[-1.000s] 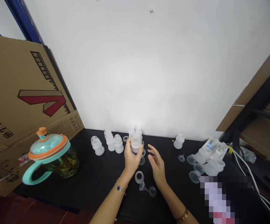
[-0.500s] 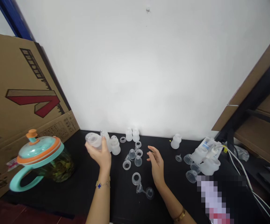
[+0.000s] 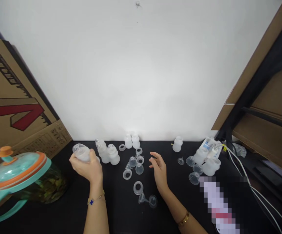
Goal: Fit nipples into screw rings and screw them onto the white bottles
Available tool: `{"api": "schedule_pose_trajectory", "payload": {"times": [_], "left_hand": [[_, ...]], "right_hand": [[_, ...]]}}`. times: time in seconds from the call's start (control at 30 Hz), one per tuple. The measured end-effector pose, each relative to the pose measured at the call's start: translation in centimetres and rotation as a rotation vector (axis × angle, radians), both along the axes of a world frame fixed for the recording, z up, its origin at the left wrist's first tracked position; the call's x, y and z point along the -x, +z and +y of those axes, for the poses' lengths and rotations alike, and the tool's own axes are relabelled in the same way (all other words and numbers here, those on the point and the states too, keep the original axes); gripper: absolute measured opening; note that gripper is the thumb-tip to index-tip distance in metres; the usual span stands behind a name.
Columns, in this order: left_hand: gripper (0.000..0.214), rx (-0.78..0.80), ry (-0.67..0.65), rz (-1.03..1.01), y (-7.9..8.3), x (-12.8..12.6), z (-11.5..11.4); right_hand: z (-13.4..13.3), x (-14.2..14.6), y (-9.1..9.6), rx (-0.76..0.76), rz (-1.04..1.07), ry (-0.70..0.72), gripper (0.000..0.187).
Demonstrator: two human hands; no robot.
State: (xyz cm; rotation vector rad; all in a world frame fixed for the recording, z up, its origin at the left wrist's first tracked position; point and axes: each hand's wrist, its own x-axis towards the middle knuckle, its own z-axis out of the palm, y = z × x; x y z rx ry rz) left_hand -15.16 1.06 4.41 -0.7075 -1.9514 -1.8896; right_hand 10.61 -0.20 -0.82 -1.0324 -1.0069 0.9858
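My left hand [image 3: 88, 167] is closed round a small frosted plastic bottle [image 3: 81, 152], held tilted above the black table [image 3: 116, 208] just left of a row of like bottles [image 3: 108, 152]. My right hand [image 3: 158, 169] hovers open, fingers apart, over the middle of the table and holds nothing. Between my hands lie clear rings and teats [image 3: 134, 164]. A ring [image 3: 138, 187] and a clear funnel-shaped part [image 3: 147, 199] lie close to my right wrist.
A teal jug with an orange-rimmed lid [image 3: 16, 178] stands at the left before a cardboard box [image 3: 14, 107]. More bottles and clear caps [image 3: 204, 162] sit at the right by white cables [image 3: 250, 182]. A lone bottle [image 3: 177, 144] stands near the white wall.
My left hand has carried the bottle from the table's middle out to the left, beyond the row of bottles. My right hand has stayed open in about the same place.
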Motion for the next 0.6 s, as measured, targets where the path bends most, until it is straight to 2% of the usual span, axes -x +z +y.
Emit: {"api": "schedule_pose_trajectory", "payload": {"times": [0.23, 0.4, 0.6], "left_hand": [[0.045, 0.079, 0.04, -0.005, -0.6, 0.1, 0.3], [0.049, 0.154, 0.036, 0.051, -1.1, -0.2, 0.6], [0.047, 0.285, 0.022, -0.023, -1.1, -0.6, 0.6]], "right_hand": [[0.0, 0.0, 0.0, 0.012, 0.004, -0.001, 0.033], [0.0, -0.2, 0.3, 0.017, 0.006, -0.012, 0.032], [0.4, -0.5, -0.1, 0.031, 0.002, -0.005, 0.036]]}}
